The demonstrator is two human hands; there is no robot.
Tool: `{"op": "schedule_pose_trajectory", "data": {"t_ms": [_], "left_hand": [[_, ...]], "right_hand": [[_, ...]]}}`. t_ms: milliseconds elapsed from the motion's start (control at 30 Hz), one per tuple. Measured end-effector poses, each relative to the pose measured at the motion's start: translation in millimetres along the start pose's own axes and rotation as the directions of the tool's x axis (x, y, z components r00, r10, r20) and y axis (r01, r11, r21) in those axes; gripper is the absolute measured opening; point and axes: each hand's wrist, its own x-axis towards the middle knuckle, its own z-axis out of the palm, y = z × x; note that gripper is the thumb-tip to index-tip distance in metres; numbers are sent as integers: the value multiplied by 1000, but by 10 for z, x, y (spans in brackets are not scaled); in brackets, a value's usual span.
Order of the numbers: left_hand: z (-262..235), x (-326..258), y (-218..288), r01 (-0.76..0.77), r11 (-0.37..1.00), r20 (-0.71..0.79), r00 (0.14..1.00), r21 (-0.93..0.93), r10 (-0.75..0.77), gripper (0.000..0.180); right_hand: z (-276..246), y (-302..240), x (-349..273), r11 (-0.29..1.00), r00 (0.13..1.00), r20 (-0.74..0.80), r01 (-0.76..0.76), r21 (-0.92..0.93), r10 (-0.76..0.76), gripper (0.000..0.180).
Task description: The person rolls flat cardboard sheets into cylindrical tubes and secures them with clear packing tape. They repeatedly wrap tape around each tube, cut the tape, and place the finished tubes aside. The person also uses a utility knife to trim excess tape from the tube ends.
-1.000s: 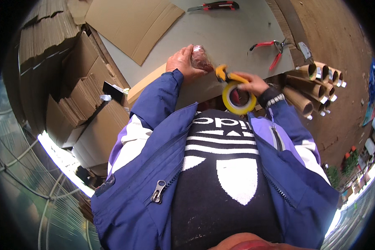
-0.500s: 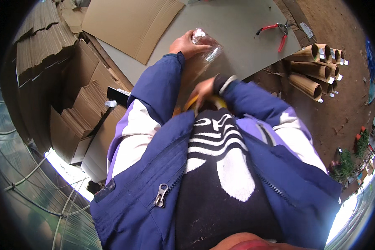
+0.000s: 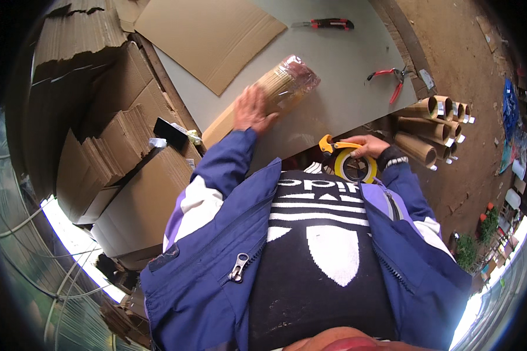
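1. Left hand (image 3: 253,110) lies flat, fingers spread, on the stick bundle (image 3: 278,89) mid-table (image 3: 345,70).
2. Right hand (image 3: 366,146) grips the tape dispenser (image 3: 351,162) at the table's near edge.

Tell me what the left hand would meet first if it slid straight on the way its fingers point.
The left hand already rests on the wrapped bundle of sticks; further along it likely meets only bare grey tabletop, though depth is uncertain.

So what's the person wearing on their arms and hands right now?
Both hands are bare: left hand, right hand. Blue jacket sleeves carry a white panel on the upper arm, with lighter purple at the shoulders. A wristband or watch sits at the right wrist.
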Motion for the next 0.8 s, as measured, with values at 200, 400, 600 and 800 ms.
{"op": "schedule_pose_trajectory", "data": {"t_ms": [200, 400, 600, 800], "left_hand": [[199, -1801, -964, 784, 552, 37, 585, -284, -811, 108], [-144, -963, -1094, 199, -10, 77, 332, -980, -940, 18], [-2206, 480, -123, -268, 781, -647, 731, -564, -217, 29], [-2914, 422, 938, -514, 789, -485, 813, -337, 322, 20]], "right_hand": [[-170, 105, -161, 970, 980, -134, 170, 174, -147, 68], [-469, -170, -74, 947, 908, -304, 317, 42, -290, 70], [-786, -538, -313, 869, 825, -362, 489, 73, -434, 70], [-1099, -386, -477, 817, 777, -400, 566, 106, -486, 70]]}}
